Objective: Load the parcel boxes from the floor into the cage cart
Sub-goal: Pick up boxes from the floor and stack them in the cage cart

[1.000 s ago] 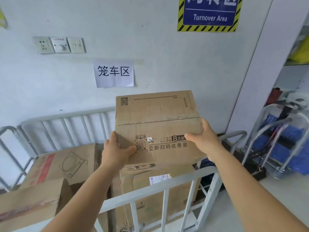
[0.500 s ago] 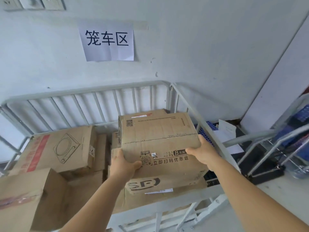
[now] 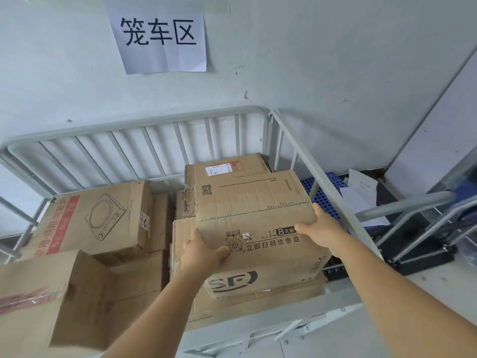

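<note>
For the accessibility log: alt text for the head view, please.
Two bare hands, left hand and right hand, hold an SF parcel box by its sides above other cardboard boxes inside a grey cage cart against a wall.

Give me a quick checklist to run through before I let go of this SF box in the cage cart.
1. Both hands gripping: left hand and right hand hold the SF box at its sides: ok.
2. Box inside the cage cart rails: ok.
3. Support beneath: a lower box lies under it: ok.
4. Fully seated on that box: cannot tell.
5. Box level: it looks tipped toward the camera: not ok.
6. Clear of the labelled box behind: cannot tell.
</note>
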`<action>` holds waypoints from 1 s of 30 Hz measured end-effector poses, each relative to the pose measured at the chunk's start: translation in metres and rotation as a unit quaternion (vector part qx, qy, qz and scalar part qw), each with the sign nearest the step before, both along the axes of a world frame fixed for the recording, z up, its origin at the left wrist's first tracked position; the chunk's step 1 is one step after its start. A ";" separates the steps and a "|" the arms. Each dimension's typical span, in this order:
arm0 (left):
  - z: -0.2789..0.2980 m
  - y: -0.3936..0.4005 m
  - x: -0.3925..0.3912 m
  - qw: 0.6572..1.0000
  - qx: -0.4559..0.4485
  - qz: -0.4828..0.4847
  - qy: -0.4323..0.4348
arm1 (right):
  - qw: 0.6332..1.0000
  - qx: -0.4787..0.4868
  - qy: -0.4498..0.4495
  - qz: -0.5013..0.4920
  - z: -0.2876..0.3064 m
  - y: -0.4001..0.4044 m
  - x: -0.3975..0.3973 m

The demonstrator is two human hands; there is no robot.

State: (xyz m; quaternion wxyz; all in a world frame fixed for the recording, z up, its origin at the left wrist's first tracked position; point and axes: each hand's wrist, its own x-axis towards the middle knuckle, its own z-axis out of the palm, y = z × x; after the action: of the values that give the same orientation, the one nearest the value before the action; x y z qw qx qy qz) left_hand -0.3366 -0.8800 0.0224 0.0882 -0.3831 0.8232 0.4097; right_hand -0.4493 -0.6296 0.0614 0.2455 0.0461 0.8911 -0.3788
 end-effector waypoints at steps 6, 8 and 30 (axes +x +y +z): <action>0.004 0.003 0.002 0.998 -0.042 -0.036 -0.020 | 0.999 0.046 0.003 0.004 0.007 -0.004 0.006; 0.006 0.006 0.005 0.995 -0.080 -0.063 -0.014 | 0.997 0.075 0.029 0.014 0.005 -0.006 0.012; 0.074 0.079 0.153 0.737 -0.256 -0.605 0.161 | 0.934 0.307 0.113 -0.143 0.037 0.013 0.338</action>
State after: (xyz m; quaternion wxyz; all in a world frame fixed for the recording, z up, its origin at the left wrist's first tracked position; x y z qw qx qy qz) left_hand -0.1839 -0.8014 0.0966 0.0826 0.2592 0.9571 0.0995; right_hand -0.1116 -0.6164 0.0982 0.0603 0.2033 0.9698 -0.1201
